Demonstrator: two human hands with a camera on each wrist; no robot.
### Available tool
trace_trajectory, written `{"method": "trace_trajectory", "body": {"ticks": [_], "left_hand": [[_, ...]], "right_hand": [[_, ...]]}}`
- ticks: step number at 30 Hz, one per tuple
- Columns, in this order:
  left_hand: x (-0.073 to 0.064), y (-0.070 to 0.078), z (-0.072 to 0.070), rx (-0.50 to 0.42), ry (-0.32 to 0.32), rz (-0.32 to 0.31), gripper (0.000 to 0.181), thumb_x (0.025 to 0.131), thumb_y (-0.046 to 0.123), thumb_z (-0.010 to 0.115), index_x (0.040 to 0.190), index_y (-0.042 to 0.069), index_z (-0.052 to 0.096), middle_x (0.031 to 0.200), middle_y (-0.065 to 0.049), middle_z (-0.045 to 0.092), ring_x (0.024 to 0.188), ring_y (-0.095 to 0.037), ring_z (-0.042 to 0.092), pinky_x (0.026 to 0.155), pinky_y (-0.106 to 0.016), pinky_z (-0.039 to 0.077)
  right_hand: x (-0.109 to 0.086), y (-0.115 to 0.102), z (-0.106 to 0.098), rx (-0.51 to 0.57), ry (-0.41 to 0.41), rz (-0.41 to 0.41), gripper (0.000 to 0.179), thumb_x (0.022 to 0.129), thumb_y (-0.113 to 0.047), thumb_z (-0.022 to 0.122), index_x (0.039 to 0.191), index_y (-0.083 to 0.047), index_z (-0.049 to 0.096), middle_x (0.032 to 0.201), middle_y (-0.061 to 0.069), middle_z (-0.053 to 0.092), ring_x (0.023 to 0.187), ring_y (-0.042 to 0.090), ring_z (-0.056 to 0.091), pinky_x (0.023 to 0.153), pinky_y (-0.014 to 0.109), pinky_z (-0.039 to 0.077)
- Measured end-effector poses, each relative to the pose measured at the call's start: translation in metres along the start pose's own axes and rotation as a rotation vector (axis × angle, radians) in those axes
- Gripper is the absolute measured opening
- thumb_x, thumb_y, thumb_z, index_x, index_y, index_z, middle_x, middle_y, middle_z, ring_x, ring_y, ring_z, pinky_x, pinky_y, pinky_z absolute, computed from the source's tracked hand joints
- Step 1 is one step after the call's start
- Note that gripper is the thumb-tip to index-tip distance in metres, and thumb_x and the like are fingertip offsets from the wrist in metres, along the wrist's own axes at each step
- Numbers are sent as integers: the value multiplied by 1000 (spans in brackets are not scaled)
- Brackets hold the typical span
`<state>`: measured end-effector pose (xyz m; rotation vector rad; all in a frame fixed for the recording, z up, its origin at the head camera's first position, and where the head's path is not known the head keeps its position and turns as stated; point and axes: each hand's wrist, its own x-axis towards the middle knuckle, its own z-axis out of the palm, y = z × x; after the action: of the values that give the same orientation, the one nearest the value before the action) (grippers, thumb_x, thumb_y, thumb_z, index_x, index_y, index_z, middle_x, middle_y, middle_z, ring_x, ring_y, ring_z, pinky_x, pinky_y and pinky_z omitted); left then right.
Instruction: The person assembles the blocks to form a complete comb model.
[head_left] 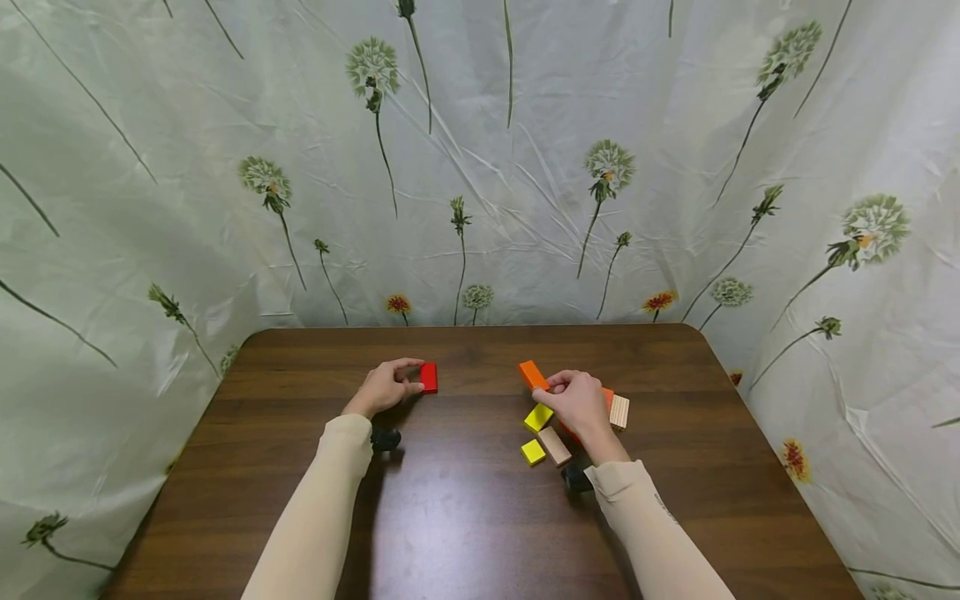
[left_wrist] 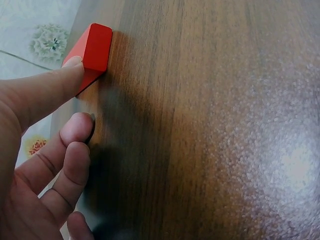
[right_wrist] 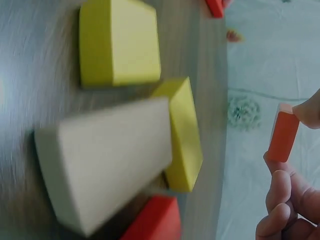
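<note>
At the far left of the table, my left hand (head_left: 385, 387) holds a red block (head_left: 429, 378) standing on the wood. Its thumb presses the block's near face in the left wrist view, while the index finger is hidden behind it. My right hand (head_left: 582, 404) pinches an orange block (head_left: 532, 374) between thumb and fingertips, raised above the table in the right wrist view. Below that hand lie a yellow block (head_left: 538, 417), a smaller yellow block (head_left: 533, 452) and a tan wooden block (head_left: 554, 446). Another red block (right_wrist: 157, 220) is partly covered by the hand in the head view.
Right of the right hand, a pale ridged wooden block (head_left: 618, 412) lies beside an orange-red block (head_left: 608, 398). The dark brown table (head_left: 465, 517) ends at the back against a curtain (head_left: 480, 167) printed with dandelions.
</note>
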<state>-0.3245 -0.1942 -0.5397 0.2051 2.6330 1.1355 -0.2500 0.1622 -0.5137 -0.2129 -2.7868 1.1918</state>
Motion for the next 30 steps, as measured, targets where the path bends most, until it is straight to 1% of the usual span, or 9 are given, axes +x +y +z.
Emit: {"method": "trace_trajectory", "body": {"ticks": [6,13,21,26,30], "left_hand": [[0,-1,0,1,1,6,51,100,20,77,149,13,64,86,-4,62,74,-17,53,68,-31,42],[1,-2,0,-6,3,4,50,100,20,77,148,14,65,85,-3,61,72,-17,52,68,-31,42],[1,-2,0,-3,5,2,50,100,20,77,148,14,65,86,-4,61,73,-17,52,68,-31,42],[0,0,0,1,0,-2,50,100,21,77,149,15,65,87,-4,61,74,-17,52,68,-31,42],[0,0,-1,9,5,-3,49,100,22,77,148,16,65,87,-3,62,74,-17,53,69,-31,42]], "right_hand": [[-10,-14,12,15,-39,4,28,84,-33,82,97,-8,79,85,5,71,72,18,59,63,28,46],[-21,-29,30,31,-59,8,29,82,-33,86,95,-9,79,84,4,69,73,18,57,67,27,46],[-32,-42,52,-27,-85,-21,26,81,-37,85,91,-13,79,81,-1,69,72,14,58,66,28,46],[-36,-49,66,-47,-111,-29,26,81,-37,85,91,-13,79,80,-2,68,71,14,58,66,29,46],[-39,-53,76,-76,-120,-56,25,81,-37,85,90,-14,79,76,-3,68,70,12,57,64,28,45]]}}
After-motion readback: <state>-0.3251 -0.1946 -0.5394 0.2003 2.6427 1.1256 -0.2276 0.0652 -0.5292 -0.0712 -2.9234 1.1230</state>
